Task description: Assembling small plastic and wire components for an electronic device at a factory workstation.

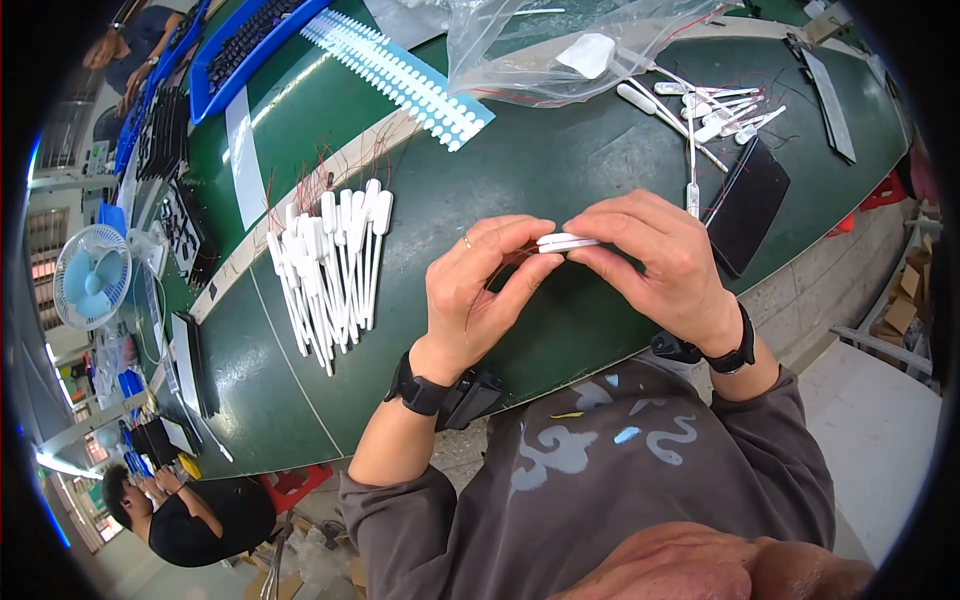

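Observation:
Between both hands, above the near part of the green table (420, 390), is a small white plastic piece (566, 243) that looks like two thin layers. My left hand (468, 285) pinches its left end between thumb and fingers, and thin dark red wires hang by that palm. The other end is pinched by my right hand (655, 262). To the left of my hands lies a pile of white paddle-shaped plastic sticks (335, 255) with thin red wires at their far ends. Beyond my right hand are several more white wired pieces (720, 112), loosely scattered.
A black flat panel (748, 205) lies right of my right hand. Farther back are a clear plastic bag (510, 50), a light-blue sheet of white stickers (400, 80) and a blue tray (205, 85) of dark parts. At left stand a fan (92, 276) and a seated person (195, 520).

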`<state>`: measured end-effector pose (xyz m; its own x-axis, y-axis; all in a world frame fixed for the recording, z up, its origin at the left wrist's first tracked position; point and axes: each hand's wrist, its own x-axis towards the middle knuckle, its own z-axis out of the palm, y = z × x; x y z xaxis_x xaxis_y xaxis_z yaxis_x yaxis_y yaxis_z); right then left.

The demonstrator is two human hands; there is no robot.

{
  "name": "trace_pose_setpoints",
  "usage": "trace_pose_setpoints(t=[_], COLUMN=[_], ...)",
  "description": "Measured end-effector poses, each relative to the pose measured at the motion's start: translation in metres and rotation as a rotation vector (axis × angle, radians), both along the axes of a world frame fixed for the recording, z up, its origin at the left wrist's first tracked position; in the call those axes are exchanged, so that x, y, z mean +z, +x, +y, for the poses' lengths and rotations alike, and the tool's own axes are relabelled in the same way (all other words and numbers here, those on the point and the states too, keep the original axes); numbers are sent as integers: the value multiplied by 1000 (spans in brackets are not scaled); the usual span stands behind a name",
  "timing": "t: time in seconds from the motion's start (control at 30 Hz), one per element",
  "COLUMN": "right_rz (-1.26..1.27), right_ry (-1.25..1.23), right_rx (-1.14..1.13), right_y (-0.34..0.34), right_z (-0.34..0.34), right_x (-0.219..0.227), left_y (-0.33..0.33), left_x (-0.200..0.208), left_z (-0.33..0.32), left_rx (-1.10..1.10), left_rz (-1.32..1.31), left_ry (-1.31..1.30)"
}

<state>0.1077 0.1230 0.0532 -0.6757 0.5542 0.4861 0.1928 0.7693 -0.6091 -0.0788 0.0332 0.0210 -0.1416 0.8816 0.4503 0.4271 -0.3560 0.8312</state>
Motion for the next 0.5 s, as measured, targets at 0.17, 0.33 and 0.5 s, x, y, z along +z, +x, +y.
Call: trace_pose_setpoints(t=[0.17,0.33,0.5], right_rz=[4,-6,-29], right_ry=[-18,-46,-70], right_rx=[32,69,78], right_y=[3,10,19], right_z=[2,6,9], right_x=[-1,1,3], left_y=[0,6,13], left_x=[6,8,6], left_z=[-4,-2,2], left_rx=[-21,-36,-41], left_rz=[70,96,109], left_ry=[-73,-47,-45])
